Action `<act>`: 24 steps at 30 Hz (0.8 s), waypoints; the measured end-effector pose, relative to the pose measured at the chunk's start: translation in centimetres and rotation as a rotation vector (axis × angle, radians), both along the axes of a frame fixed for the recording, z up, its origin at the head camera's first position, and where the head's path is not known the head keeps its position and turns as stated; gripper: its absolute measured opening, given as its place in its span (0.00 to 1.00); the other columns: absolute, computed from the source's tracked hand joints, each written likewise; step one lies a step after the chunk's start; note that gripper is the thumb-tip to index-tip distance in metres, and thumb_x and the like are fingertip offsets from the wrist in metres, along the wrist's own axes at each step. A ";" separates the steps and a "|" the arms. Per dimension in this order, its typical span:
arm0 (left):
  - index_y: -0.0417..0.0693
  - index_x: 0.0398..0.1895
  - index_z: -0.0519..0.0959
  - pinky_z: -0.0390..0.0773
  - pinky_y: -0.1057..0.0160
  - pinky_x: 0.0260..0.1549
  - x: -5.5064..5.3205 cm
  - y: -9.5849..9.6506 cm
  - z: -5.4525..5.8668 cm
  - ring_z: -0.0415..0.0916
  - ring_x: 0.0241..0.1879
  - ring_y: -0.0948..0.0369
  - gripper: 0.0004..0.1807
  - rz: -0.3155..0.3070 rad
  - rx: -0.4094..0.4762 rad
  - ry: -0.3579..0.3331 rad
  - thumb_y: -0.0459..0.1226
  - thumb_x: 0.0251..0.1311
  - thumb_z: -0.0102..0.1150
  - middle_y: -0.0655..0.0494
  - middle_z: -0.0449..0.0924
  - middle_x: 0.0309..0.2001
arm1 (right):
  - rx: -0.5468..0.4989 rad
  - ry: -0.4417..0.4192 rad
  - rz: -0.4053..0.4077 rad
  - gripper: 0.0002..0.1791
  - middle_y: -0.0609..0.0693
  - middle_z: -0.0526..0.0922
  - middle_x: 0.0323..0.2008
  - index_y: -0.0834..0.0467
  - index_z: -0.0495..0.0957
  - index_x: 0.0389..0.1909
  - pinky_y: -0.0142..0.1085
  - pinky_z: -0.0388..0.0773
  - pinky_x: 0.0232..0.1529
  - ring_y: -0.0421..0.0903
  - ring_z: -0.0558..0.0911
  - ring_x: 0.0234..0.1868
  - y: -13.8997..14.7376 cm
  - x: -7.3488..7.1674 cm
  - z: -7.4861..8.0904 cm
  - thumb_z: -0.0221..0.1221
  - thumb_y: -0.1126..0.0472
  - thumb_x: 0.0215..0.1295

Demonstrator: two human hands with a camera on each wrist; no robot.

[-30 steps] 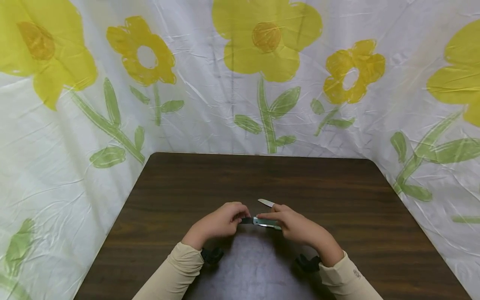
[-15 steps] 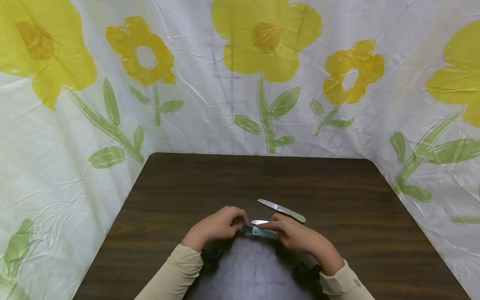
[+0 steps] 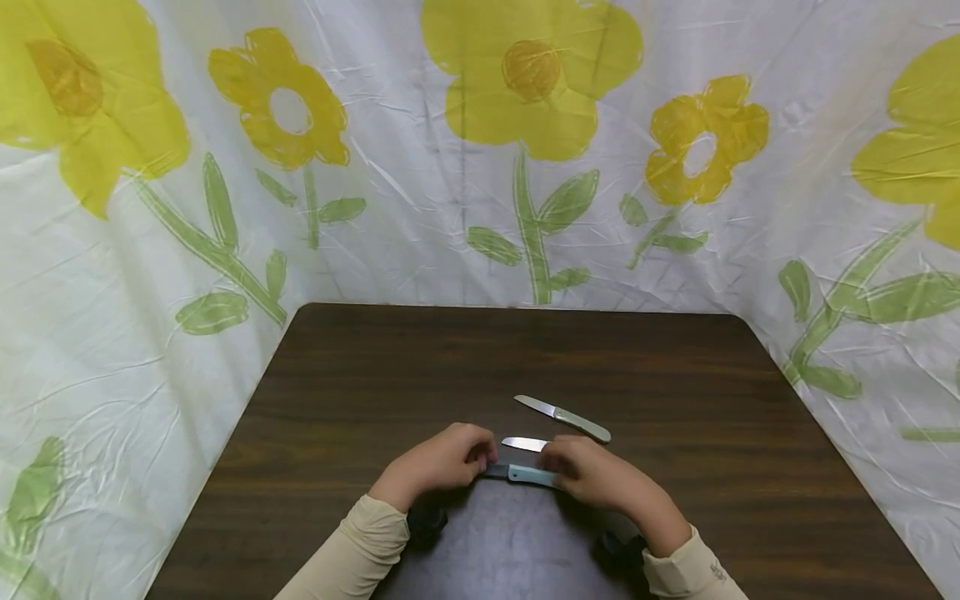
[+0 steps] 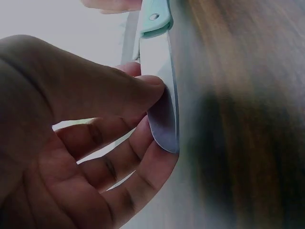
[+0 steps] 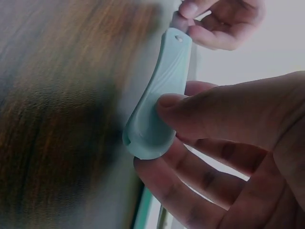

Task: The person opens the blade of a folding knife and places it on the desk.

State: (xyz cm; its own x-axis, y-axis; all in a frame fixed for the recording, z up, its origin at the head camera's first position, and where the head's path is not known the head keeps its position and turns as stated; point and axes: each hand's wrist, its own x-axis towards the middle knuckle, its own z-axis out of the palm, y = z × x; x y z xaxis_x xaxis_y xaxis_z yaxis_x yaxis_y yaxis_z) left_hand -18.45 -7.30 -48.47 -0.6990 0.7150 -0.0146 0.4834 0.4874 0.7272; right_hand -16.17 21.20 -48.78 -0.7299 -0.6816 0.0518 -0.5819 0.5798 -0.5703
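A folding knife (image 3: 531,475) with a pale turquoise handle, its blade out, lies level between my hands. My left hand (image 3: 446,458) pinches the blade (image 4: 159,62) near its tip, thumb on the flat and fingertips behind, as the left wrist view shows. At the other end, my right hand (image 3: 592,471) holds the handle (image 5: 171,71) between thumb and fingers. Just beyond it a second knife (image 3: 523,444) rests on the table, its handle hidden by the right hand. Farther back lies a third knife (image 3: 581,423) with a pale green handle, its blade pointing left.
The dark wood-grain table (image 3: 480,358) reaches back to a white curtain (image 3: 405,225) printed with yellow flowers. Dark wrist straps (image 3: 427,518) show under both forearms.
Both hands have drawn the turquoise knife nearer to me, away from the other two, which now show more. The right index finger, earlier stretched along the handle, has pulled back.
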 end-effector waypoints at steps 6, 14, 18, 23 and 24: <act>0.39 0.38 0.84 0.72 0.70 0.31 0.1 0.2 -0.5 0.68 0.28 0.69 0.09 0.003 0.013 0.008 0.22 0.66 0.56 0.50 0.84 0.33 | 0.017 0.015 -0.017 0.13 0.45 0.84 0.36 0.59 0.87 0.45 0.32 0.78 0.38 0.36 0.78 0.37 0.1 0.3 -0.2 0.66 0.75 0.63; 0.38 0.39 0.84 0.74 0.69 0.32 -0.1 0.5 -0.8 0.70 0.30 0.68 0.06 0.026 -0.003 0.061 0.23 0.65 0.60 0.51 0.82 0.33 | 0.029 0.009 -0.055 0.12 0.45 0.83 0.35 0.57 0.87 0.44 0.33 0.77 0.37 0.38 0.77 0.36 0.1 0.4 -0.1 0.66 0.75 0.64; 0.38 0.40 0.83 0.76 0.68 0.34 -0.1 0.5 -0.9 0.71 0.31 0.68 0.06 0.027 -0.003 0.070 0.22 0.64 0.62 0.53 0.80 0.32 | 0.040 0.002 -0.087 0.10 0.45 0.82 0.34 0.57 0.86 0.42 0.33 0.75 0.36 0.38 0.76 0.35 0.2 0.4 0.0 0.67 0.74 0.65; 0.39 0.41 0.83 0.77 0.67 0.35 -0.2 0.1 -0.8 0.72 0.32 0.68 0.05 0.023 -0.008 0.082 0.24 0.66 0.63 0.56 0.80 0.33 | 0.071 0.039 -0.107 0.09 0.42 0.78 0.30 0.57 0.85 0.41 0.31 0.72 0.33 0.36 0.73 0.33 0.1 0.1 0.1 0.69 0.72 0.64; 0.40 0.41 0.84 0.77 0.67 0.35 -0.3 0.0 -0.7 0.73 0.32 0.68 0.04 0.027 -0.013 0.087 0.25 0.67 0.63 0.56 0.81 0.34 | 0.082 0.050 -0.117 0.09 0.42 0.77 0.29 0.56 0.85 0.41 0.31 0.73 0.33 0.36 0.73 0.32 0.2 0.0 0.2 0.69 0.71 0.64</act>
State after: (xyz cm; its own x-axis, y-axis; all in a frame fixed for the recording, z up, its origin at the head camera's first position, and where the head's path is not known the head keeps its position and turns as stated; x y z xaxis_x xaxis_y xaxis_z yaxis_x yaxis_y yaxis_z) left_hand -18.70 -7.33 -49.22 -0.7173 0.6957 0.0377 0.5305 0.5103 0.6769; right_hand -16.14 21.35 -48.59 -0.8024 -0.5956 0.0380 -0.5344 0.6887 -0.4899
